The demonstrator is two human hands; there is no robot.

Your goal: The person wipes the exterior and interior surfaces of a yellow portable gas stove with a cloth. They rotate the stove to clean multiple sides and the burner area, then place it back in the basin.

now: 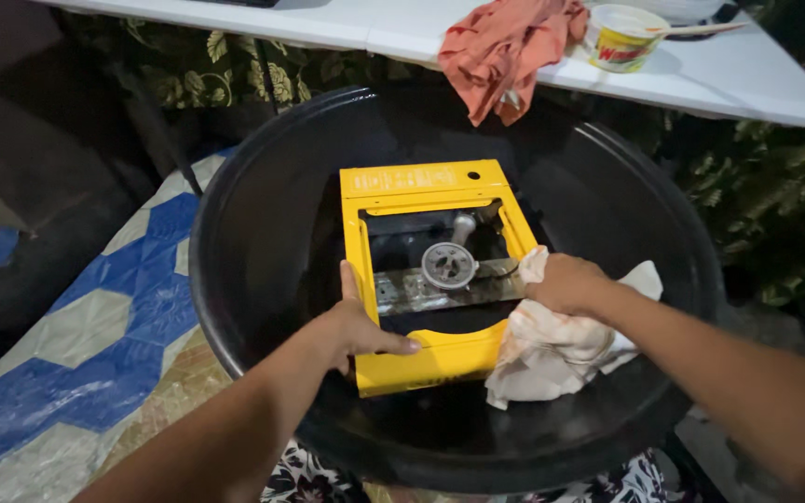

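- Left hand [351,328] clamps the yellow stove frame's [421,179] left rail, inside the black basin [235,279].
- Right hand [566,282], fingers closed, presses a white cloth [552,359] on its right edge.
- Open basin floor surrounds the frame.

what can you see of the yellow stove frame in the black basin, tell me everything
The yellow stove frame is painted sheet metal, a flat rectangle lying inside the black basin. Its open middle shows a round grey burner on a dull metal crossbar. The far panel has a small hole. The left hand grips its near left edge; the right hand presses a white cloth against its right side.
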